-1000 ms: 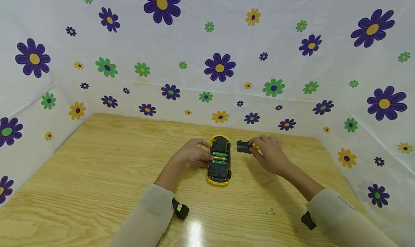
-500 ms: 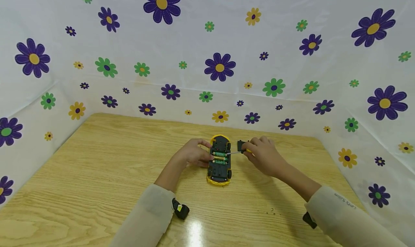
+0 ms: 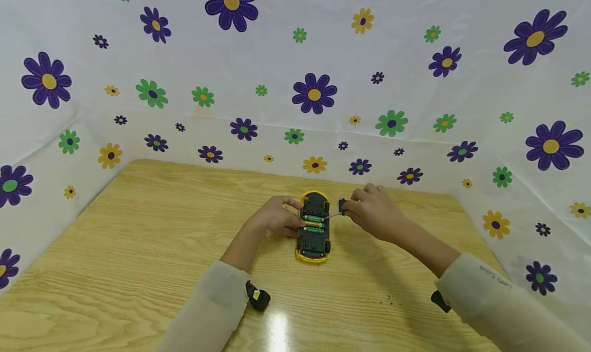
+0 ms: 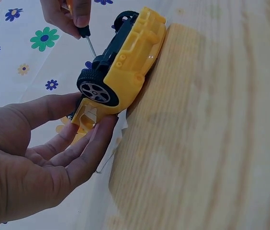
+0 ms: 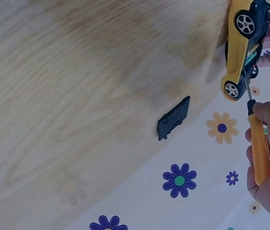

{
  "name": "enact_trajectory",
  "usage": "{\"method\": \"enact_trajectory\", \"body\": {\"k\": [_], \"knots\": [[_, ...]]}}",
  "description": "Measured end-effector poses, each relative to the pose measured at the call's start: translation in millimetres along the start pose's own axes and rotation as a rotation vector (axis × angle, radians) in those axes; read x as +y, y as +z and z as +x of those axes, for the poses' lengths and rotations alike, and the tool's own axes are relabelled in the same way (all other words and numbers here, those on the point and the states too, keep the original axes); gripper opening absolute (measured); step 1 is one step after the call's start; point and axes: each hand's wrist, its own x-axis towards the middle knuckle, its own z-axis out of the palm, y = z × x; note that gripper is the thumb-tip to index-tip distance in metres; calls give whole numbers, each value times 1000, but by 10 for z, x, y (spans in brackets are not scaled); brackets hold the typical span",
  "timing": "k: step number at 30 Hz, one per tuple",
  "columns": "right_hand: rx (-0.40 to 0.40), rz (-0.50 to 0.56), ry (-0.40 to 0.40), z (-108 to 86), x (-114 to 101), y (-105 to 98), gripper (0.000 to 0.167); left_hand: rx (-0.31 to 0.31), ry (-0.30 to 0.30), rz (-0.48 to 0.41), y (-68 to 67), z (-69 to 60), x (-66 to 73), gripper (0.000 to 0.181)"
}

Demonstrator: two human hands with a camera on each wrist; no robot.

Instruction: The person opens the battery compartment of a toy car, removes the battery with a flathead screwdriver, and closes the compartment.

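Note:
A yellow toy car (image 3: 314, 247) lies upside down on the table, its black underside facing up. Green and gold batteries (image 3: 314, 223) sit in its uncovered compartment. My left hand (image 3: 277, 217) grips the car by its left side, thumb on top and fingers along the body, as the left wrist view shows. My right hand (image 3: 376, 213) holds an orange-handled screwdriver (image 5: 259, 148). The metal shaft slants down to the car, its tip at the compartment's right edge by the upper battery. Whether the tip touches the battery is hard to tell.
A black battery cover (image 5: 173, 117) lies on the table right of the car, partly hidden by my right hand in the head view. Dark crumbs (image 3: 390, 300) dot the wooden table (image 3: 184, 229). A flowered cloth (image 3: 258, 59) rises behind it.
My right hand has moved left with the screwdriver, bringing its tip from above the battery cover to the car's battery compartment. My left hand and the car have stayed in place.

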Motion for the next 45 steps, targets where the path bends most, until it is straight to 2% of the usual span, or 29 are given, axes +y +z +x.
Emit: {"method": "enact_trajectory", "body": {"k": [9,21,29,33,38,45], "knots": [[-24,-106,-44,143,-55,-106,3,3,3,10,18,2,2,47],[-229,-198,-40,408,-159,-276,10,5,8,6,23,2,-11,46],[-327,-258,-39,551,-239,-313,3,-5,13,-11,13,12,-22,45],[-319,-303,-41,529,-262,-264,11,-13,15,-7,12,7,-16,45],[-248,-352,-64,456,-291,-218,13,-12,15,-8,14,-3,-4,45],[-137,-306,-53,353,-240,-152,9,-2,8,-6,16,-4,3,46]]}}
